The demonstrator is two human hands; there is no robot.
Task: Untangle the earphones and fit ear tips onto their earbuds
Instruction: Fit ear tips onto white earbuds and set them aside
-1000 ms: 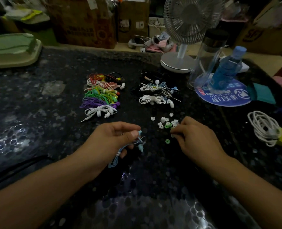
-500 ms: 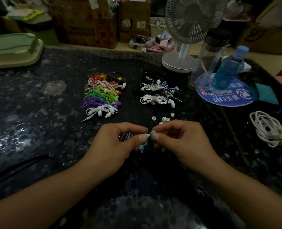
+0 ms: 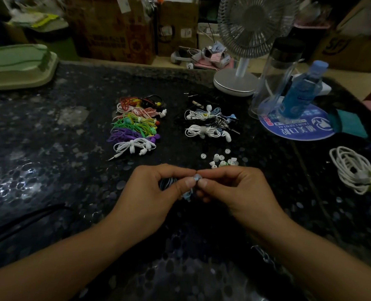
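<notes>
A cluttered stockroom or workshop: cardboard boxes [image 3: 112,29] behind a dark worktable [image 3: 49,148] with sorted earphone bundles [image 3: 134,124]

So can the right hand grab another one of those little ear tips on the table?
Probably yes. The loose ear tips lie just beyond the right hand with nothing in between. But its fingers pinch a small tip against the blue earbud that the left hand holds, so it must finish first.

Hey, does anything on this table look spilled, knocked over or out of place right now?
Nothing looks damaged. The loose ear tips lie scattered on the dark table beyond the right hand, not in any container. The blue bottle seems to lean, perhaps from the wide lens.
</notes>
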